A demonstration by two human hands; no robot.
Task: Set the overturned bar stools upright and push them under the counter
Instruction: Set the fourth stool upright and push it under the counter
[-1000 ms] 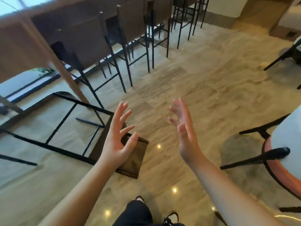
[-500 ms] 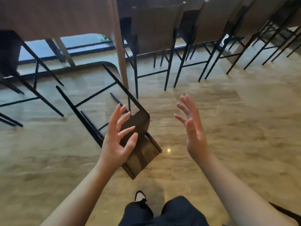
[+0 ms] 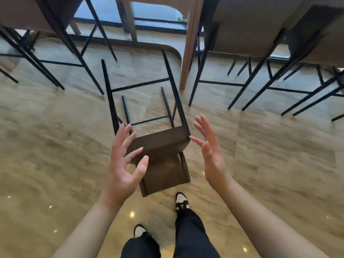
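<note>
Head view: overturned stool on floor; hands (spread) flank seat.

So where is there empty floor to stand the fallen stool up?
Bare floor lies left of the fallen stool, and more floor to its right, in front of the upright stools. Crowded: black legs cluster beside the counter's wooden post.
</note>
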